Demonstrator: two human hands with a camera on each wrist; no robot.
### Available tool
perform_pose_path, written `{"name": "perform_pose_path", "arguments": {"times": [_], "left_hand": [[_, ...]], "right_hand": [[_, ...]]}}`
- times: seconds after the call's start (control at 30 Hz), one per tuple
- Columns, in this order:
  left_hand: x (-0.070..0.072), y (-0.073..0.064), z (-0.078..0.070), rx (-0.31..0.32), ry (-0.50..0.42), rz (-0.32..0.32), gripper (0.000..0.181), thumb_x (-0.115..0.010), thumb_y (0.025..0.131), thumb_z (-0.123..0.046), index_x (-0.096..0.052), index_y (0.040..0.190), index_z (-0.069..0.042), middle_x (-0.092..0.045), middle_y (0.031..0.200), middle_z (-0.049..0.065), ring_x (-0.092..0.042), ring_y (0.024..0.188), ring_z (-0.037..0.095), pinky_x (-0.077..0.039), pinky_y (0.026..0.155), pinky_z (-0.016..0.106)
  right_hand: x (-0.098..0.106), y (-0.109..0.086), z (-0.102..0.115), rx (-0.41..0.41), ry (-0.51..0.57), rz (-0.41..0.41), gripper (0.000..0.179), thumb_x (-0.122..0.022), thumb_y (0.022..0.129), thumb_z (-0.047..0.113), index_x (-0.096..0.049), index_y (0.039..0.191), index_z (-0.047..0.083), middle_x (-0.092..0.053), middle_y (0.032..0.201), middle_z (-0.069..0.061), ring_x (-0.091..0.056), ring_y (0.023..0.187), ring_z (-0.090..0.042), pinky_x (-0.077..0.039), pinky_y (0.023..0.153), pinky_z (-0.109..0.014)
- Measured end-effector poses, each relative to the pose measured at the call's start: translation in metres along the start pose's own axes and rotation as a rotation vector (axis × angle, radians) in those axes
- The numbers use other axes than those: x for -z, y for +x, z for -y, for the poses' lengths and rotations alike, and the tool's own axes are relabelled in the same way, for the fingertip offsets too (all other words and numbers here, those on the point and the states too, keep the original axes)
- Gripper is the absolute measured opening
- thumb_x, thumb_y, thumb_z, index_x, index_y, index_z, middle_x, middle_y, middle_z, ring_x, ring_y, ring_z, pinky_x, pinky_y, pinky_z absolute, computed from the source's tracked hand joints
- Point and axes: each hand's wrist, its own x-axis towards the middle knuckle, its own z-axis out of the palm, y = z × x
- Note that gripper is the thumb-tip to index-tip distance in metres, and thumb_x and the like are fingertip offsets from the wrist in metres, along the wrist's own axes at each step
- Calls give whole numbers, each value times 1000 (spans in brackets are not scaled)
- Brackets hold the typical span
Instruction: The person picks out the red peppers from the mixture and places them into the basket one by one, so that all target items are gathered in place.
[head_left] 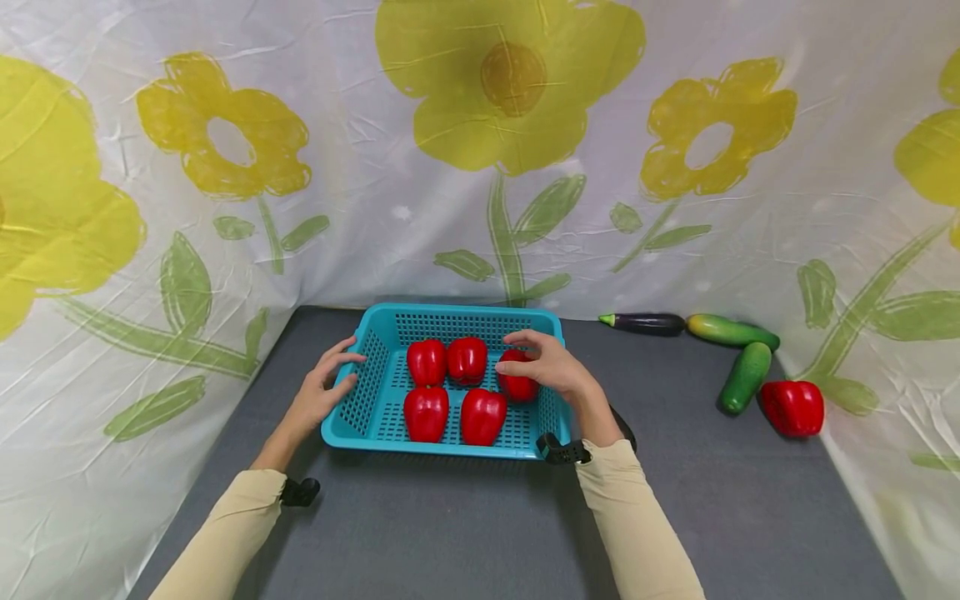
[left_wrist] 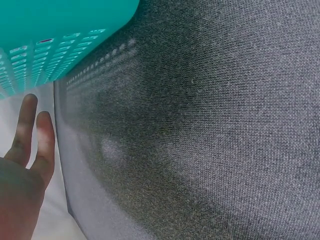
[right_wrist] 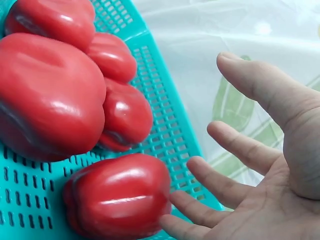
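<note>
A blue-green plastic basket (head_left: 442, 451) holds several red bell peppers (head_left: 426, 414). My left hand (head_left: 318, 392) is at the basket's left rim, its fingers extended and spread; in the left wrist view two fingers (left_wrist: 44, 145) are straight beside the perforated basket wall (left_wrist: 55, 55). Over the basket's right side, my right hand (head_left: 551, 364) is by the rightmost bell pepper (head_left: 516, 385), partly covering it. The right wrist view has the right hand (right_wrist: 250, 175) with fingers spread, the lower fingertips near or touching that bell pepper (right_wrist: 120, 197); contact is hard to tell.
To the right on the grey tabletop (head_left: 465, 533) lie a dark eggplant (head_left: 647, 323), a yellow-green cucumber-like vegetable (head_left: 727, 330), a green cucumber (head_left: 745, 379) and another red bell pepper (head_left: 792, 408). A white cloth with painted flowers (head_left: 513, 79) hangs behind the table and along its sides.
</note>
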Motion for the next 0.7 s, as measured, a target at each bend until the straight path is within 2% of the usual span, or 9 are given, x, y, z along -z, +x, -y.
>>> {"name": "perform_pose_path", "arguments": {"times": [0.27, 0.37, 0.57, 0.7], "left_hand": [[0, 1, 0, -3, 17, -5, 31, -57, 99, 9, -60, 130, 5, -30, 160, 20, -24, 146, 42, -30, 100, 70], [0, 1, 0, 1, 22, -5, 30, -56, 100, 7, -59, 130, 6, -29, 160, 20, -24, 146, 41, -30, 100, 69], [0, 0, -1, 5, 24, -1, 30, -56, 101, 6, -59, 131, 6, -29, 161, 19, -22, 147, 41, -29, 100, 69], [-1, 0, -1, 5, 20, -2, 31, -56, 100, 8, -59, 130, 5, -29, 161, 19, -23, 146, 41, -29, 101, 70]], "right_hand": [[-4, -4, 0, 11, -7, -21, 53, -72, 96, 17, -52, 142, -1, -42, 150, -24, -36, 138, -48, -44, 100, -57], [-5, -5, -1, 11, 6, -11, 53, -72, 96, 17, -52, 142, 0, -43, 149, -25, -38, 136, -47, -43, 101, -58], [-9, -7, -4, 17, -3, 28, 54, -74, 95, 18, -53, 142, 1, -46, 148, -24, -40, 136, -45, -46, 100, -51], [-12, -10, -6, 20, 5, 35, 55, -75, 94, 17, -53, 141, 1, -48, 145, -23, -42, 134, -45, -46, 99, -53]]}}
